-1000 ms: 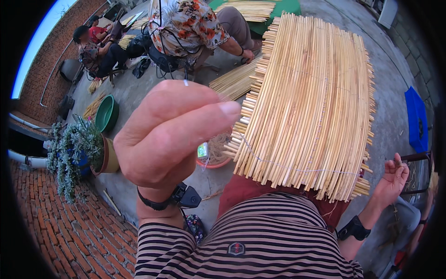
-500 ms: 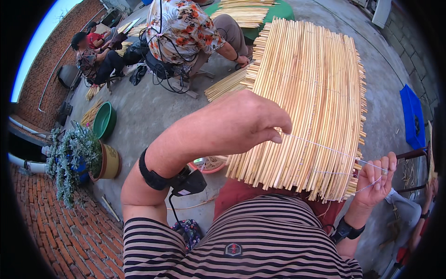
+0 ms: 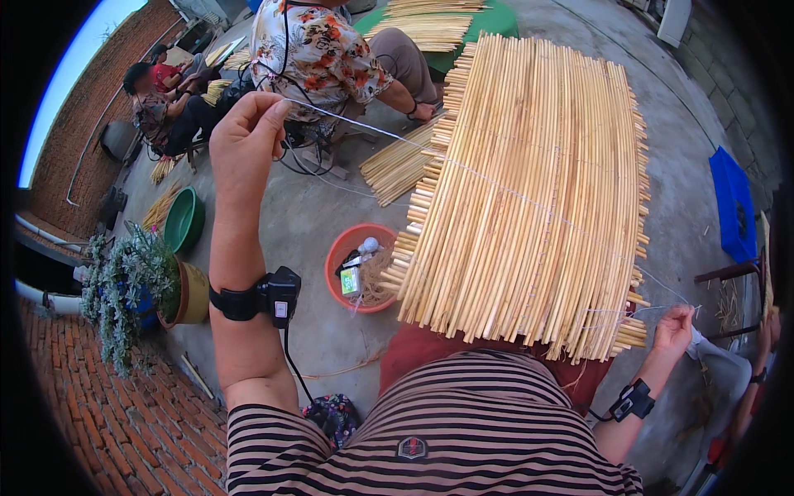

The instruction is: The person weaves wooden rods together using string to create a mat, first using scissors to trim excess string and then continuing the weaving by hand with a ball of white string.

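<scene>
A mat of pale straw-coloured reeds (image 3: pixel 529 190), laid side by side, rests over my lap, with thin white stitch lines across it. Raised at the upper left, my left hand (image 3: pixel 246 136) pinches a white string (image 3: pixel 368 127) that runs taut across the mat toward its right side. Beyond the mat's lower right corner, my right hand (image 3: pixel 673 331) has thumb and fingertips pressed together on thin string, which reaches back to the reed ends. Anything else inside that pinch is too small to make out.
An orange-red basin (image 3: pixel 331 269) with fibres and small items stands left of the mat. A person in a floral shirt (image 3: pixel 327 50) sits ahead, beside loose reeds (image 3: pixel 401 161). A potted plant (image 3: pixel 194 289), green basin (image 3: pixel 184 219) and blue crate (image 3: pixel 734 207) stand around.
My left hand has swung from above the mat to the upper left, drawing the string out long. My right hand has moved slightly down and outward. The orange-red basin is now uncovered.
</scene>
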The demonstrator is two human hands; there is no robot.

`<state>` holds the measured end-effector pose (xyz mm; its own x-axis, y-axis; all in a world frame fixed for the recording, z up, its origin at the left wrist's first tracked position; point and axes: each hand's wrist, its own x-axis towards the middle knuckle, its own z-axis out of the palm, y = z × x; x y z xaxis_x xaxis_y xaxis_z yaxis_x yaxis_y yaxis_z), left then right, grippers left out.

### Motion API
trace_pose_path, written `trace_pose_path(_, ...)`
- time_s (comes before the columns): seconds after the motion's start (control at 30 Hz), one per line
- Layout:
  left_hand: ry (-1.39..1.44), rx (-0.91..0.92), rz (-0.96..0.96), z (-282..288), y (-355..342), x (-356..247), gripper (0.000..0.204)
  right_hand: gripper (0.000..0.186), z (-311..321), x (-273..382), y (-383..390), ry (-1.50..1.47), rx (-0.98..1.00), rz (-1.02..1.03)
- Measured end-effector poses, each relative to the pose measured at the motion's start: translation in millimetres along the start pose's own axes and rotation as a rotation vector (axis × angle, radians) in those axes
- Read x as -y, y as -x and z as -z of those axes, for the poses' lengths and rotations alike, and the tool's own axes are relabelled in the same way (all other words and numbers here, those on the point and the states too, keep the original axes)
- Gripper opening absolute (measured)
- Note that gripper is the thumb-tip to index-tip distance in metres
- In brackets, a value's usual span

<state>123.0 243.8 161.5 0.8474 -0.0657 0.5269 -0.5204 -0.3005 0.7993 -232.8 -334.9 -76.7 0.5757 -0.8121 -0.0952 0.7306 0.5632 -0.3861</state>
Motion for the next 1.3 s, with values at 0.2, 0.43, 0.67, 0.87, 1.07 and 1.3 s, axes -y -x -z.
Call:
trace_pose_path(0.2,0.208,-0.091,-0.187,-34.9,19.8,-41.7,0.012,0.009,-0.2,-23.4,16.5,0.074,-0.018,0.175)
trace_pose_path(0.43,0.522,0.016,-0.383,-46.3,31.0,-89.7,0.011,0.013,-1.8,-7.8,26.6,0.277,-0.311,0.380)
trace_pose_path(0.67,0.499,0.067,-0.487,-56.1,40.9,-117.1,0.013,0.019,8.2,-16.4,38.4,0.595,-0.637,0.409)
trace_pose_path(0.87,0.184,0.376,-0.420,-83.1,47.8,-128.9,0.007,0.011,9.6,-2.1,41.5,0.790,-0.513,0.527)
trace_pose_path(1.07,-0.154,1.000,-0.619,-163.0,90.4,-119.5,0.008,0.009,-112.1,-39.7,86.9,1.215,-0.025,0.449)
trace_pose_path(1.3,-0.107,1.020,-0.716,-217.3,115.7,-131.2,0.005,0.022,-177.6,-102.2,138.4,0.542,0.531,-0.541)
